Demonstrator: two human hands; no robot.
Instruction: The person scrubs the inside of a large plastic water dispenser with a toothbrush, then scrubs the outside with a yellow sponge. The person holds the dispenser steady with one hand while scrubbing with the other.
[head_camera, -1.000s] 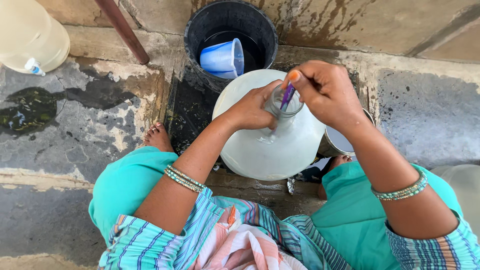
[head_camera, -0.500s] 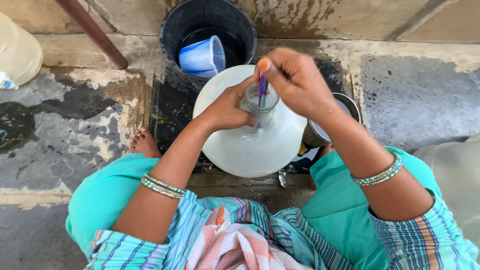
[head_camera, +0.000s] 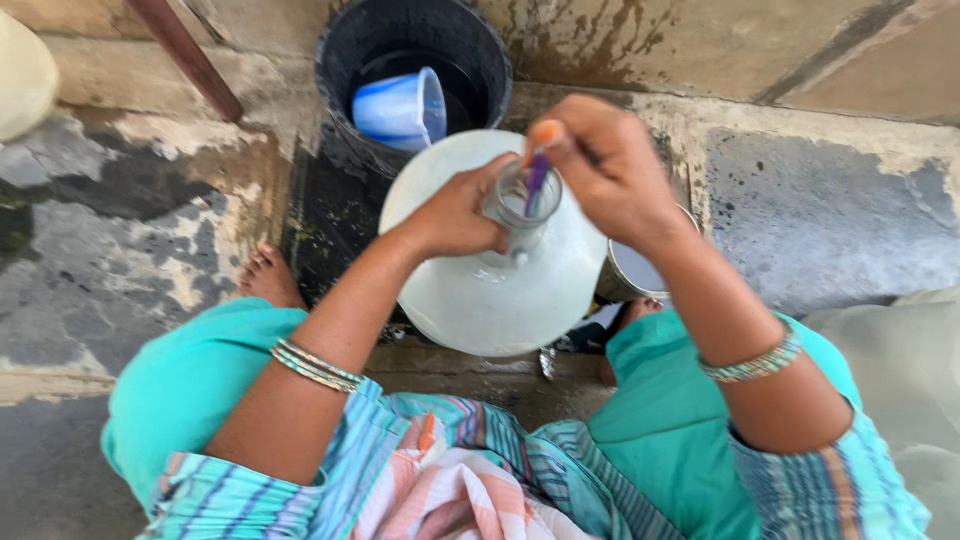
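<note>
Soft, even daylight throughout, bright without harshness; no hard shadows, only a dim patch under the pale jug (head_camera: 495, 290) at centre; inside of the black bucket (head_camera: 345, 60) at top very dark; faint sheen on wet stone at upper right; slight motion blur on the right hand (head_camera: 605, 165); cloth at bottom edge soft, stretched by wide lens.

Purple stick (head_camera: 536, 183) lower end hidden inside jug neck (head_camera: 520, 205); metal pot (head_camera: 632, 272) mostly covered
</note>
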